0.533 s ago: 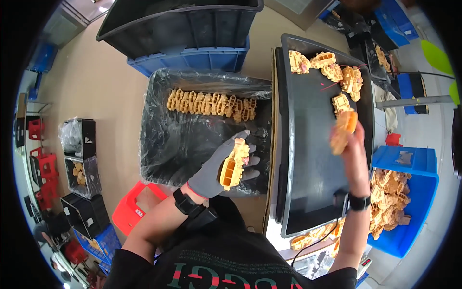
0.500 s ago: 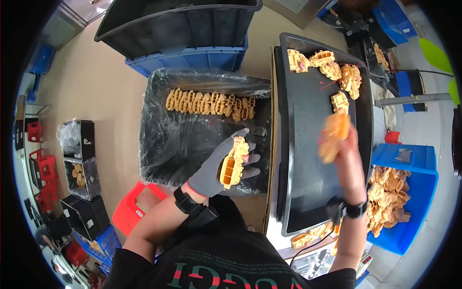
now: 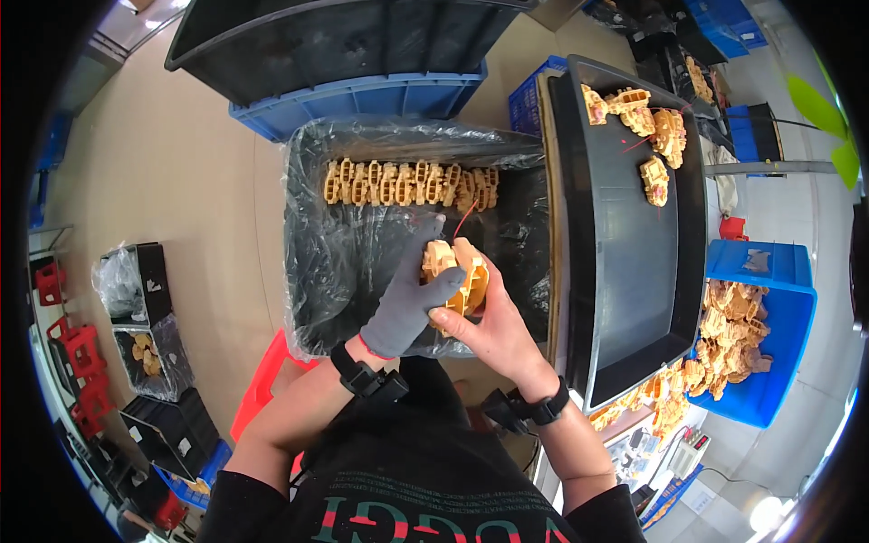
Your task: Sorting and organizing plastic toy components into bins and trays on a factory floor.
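Observation:
My left hand point(image 3: 409, 299), in a grey glove, and my bare right hand point(image 3: 489, 326) together grip a small stack of orange plastic parts point(image 3: 455, 274) above the near part of a plastic-lined black bin point(image 3: 317, 271). A row of the same orange parts point(image 3: 407, 183) stands along the bin's far side. On my right lies a long black tray point(image 3: 625, 262) with a few orange parts point(image 3: 647, 136) at its far end.
A blue crate point(image 3: 769, 299) heaped with orange parts stands at the right. A black bin on a blue crate point(image 3: 362, 90) sits beyond the lined bin. Small black boxes point(image 3: 140, 317) and red items point(image 3: 72, 362) stand on the floor at left.
My right hand has come back from the black tray with an orange part and joined it to the parts in my left hand over the bin.

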